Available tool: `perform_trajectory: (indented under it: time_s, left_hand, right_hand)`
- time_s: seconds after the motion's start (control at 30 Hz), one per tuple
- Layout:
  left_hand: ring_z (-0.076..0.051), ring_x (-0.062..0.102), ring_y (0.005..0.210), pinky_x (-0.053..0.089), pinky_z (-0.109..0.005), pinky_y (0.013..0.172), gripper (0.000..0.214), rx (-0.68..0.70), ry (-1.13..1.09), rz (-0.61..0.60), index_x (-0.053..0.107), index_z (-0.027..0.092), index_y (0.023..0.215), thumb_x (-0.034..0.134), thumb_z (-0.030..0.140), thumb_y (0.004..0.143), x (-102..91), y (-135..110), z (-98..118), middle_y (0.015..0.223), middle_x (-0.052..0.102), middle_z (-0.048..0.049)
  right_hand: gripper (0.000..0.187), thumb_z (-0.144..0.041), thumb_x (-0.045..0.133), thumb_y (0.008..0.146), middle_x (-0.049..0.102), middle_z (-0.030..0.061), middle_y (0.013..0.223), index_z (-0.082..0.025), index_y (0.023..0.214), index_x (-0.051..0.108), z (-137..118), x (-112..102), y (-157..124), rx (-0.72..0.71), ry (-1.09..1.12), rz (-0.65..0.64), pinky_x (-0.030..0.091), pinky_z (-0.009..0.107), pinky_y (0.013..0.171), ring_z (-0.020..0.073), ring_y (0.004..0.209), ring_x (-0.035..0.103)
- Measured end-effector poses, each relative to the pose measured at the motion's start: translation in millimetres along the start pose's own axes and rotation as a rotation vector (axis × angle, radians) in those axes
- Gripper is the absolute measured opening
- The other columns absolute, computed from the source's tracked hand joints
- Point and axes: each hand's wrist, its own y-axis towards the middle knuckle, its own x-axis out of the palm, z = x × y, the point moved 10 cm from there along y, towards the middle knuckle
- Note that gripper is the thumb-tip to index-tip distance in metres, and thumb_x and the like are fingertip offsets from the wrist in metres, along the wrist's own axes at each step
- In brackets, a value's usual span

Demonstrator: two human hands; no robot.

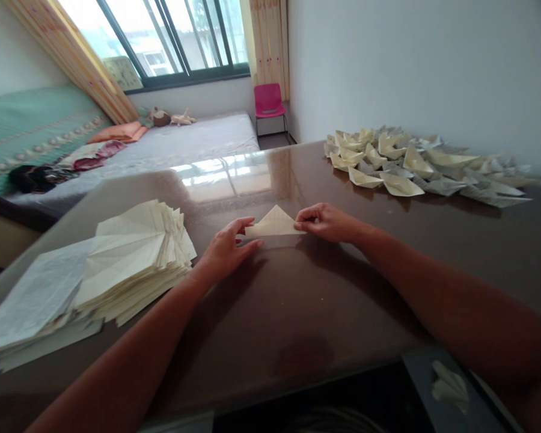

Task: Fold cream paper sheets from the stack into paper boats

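Note:
A small cream sheet of paper (275,224), folded to a triangular peak with a straight band along its bottom edge, is over the brown table in front of me. My right hand (327,222) pinches its right corner between thumb and fingers. At the left end, my left hand (228,246) has thumb and fingers apart, the index fingertip by the paper's upper left edge and the thumb just below it. Left of that hand lies a thick stack of creased cream sheets (126,252). Many folded paper boats (403,185) are heaped at the table's far right.
Whitish printed sheets (40,288) lie beside the stack on the glossy table (270,313). A crumpled paper piece (449,385) is at the lower right, below the table's near edge. Beyond are a bed (207,135), a pink chair (269,102) and a wall (410,66) at the right.

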Motion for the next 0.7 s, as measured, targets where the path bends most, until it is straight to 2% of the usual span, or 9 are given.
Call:
perform_trajectory:
  time_s: [0.1, 0.2, 0.3, 0.37, 0.43, 0.5, 0.6, 0.7]
  left_hand:
    - [-0.015, 0.06, 0.066, 0.05, -0.028, 0.065, 0.046, -0.067, -0.024, -0.005, 0.065, 0.015, 0.111, 0.062, 0.048, 0.078, 1.8, 1.9, -10.1, 0.076, 0.062, -0.0018]
    - [-0.013, 0.055, 0.058, 0.044, -0.024, 0.056, 0.039, -0.078, -0.127, 0.0, 0.069, 0.014, 0.096, 0.06, 0.048, 0.079, 1.2, 2.0, -7.2, 0.063, 0.06, 0.0]
    - [-0.011, 0.055, 0.057, 0.041, -0.022, 0.054, 0.036, -0.089, -0.222, 0.001, 0.071, 0.013, 0.089, 0.063, 0.046, 0.078, 1.8, 0.3, -1.6, 0.062, 0.062, -0.0007]
    - [-0.011, 0.054, 0.056, 0.04, -0.021, 0.053, 0.033, -0.086, -0.207, 0.008, 0.072, 0.013, 0.087, 0.065, 0.044, 0.077, 4.0, -1.8, 3.6, 0.061, 0.062, -0.0002]
    - [-0.009, 0.051, 0.055, 0.039, -0.02, 0.053, 0.031, -0.063, -0.17, 0.011, 0.073, 0.015, 0.087, 0.065, 0.042, 0.077, 8.6, -4.5, 10.6, 0.06, 0.061, 0.0012]
    - [-0.009, 0.052, 0.056, 0.041, -0.02, 0.055, 0.03, -0.03, -0.156, 0.0, 0.073, 0.017, 0.091, 0.067, 0.041, 0.076, 15.2, -7.3, 17.8, 0.063, 0.061, 0.002]
    - [-0.011, 0.059, 0.065, 0.048, -0.021, 0.061, 0.04, -0.031, -0.273, -0.103, 0.07, 0.017, 0.102, 0.07, 0.045, 0.073, 29.9, -10.8, 21.6, 0.077, 0.067, -0.0006]
    - [-0.015, 0.065, 0.069, 0.054, -0.025, 0.063, 0.05, -0.164, -0.535, -0.248, 0.069, 0.013, 0.104, 0.058, 0.057, 0.081, 45.0, -14.8, 13.4, 0.077, 0.067, -0.0038]
  right_hand:
    - [0.034, -0.042, 0.054, 0.081, 0.055, -0.002, 0.061, -0.013, 0.078, 0.07, 7.1, 3.2, -0.4, 0.015, 0.055, -0.046, 0.031, 0.023, 0.057, 0.0105, 0.06, 0.046]
    - [0.036, -0.046, 0.056, 0.079, 0.056, -0.0019, 0.061, -0.013, 0.079, 0.072, 12.9, 11.4, -1.9, 0.035, 0.075, -0.124, 0.031, 0.023, 0.054, 0.0102, 0.057, 0.045]
    - [0.034, -0.046, 0.059, 0.078, 0.059, -0.0014, 0.062, -0.014, 0.079, 0.072, 15.3, 15.7, -2.3, 0.057, 0.053, -0.15, 0.032, 0.023, 0.053, 0.0103, 0.056, 0.047]
    - [0.032, -0.044, 0.065, 0.075, 0.064, 0.0003, 0.07, -0.015, 0.087, 0.071, 10.0, 11.4, -1.0, 0.03, 0.037, -0.071, 0.037, 0.023, 0.056, 0.0122, 0.062, 0.053]
    - [0.041, -0.041, 0.072, 0.07, 0.068, 0.0031, 0.087, -0.017, 0.103, 0.068, -2.9, 4.7, -1.0, -0.052, 0.047, 0.05, 0.041, 0.023, 0.063, 0.0148, 0.074, 0.058]
    - [0.049, -0.036, 0.075, 0.069, 0.069, 0.004, 0.098, -0.02, 0.113, 0.063, -15.9, 3.5, -3.2, -0.131, 0.068, 0.115, 0.044, 0.024, 0.069, 0.0156, 0.082, 0.06]
    - [0.036, -0.029, 0.07, 0.075, 0.07, 0.0016, 0.093, -0.02, 0.109, 0.064, -24.2, 9.3, -5.7, -0.161, 0.075, 0.099, 0.043, 0.023, 0.067, 0.0133, 0.075, 0.061]
    - [0.031, -0.026, 0.068, 0.077, 0.07, 0.0012, 0.096, -0.02, 0.108, 0.064, -29.1, 8.4, -7.6, -0.203, 0.098, 0.099, 0.043, 0.023, 0.069, 0.013, 0.076, 0.061]
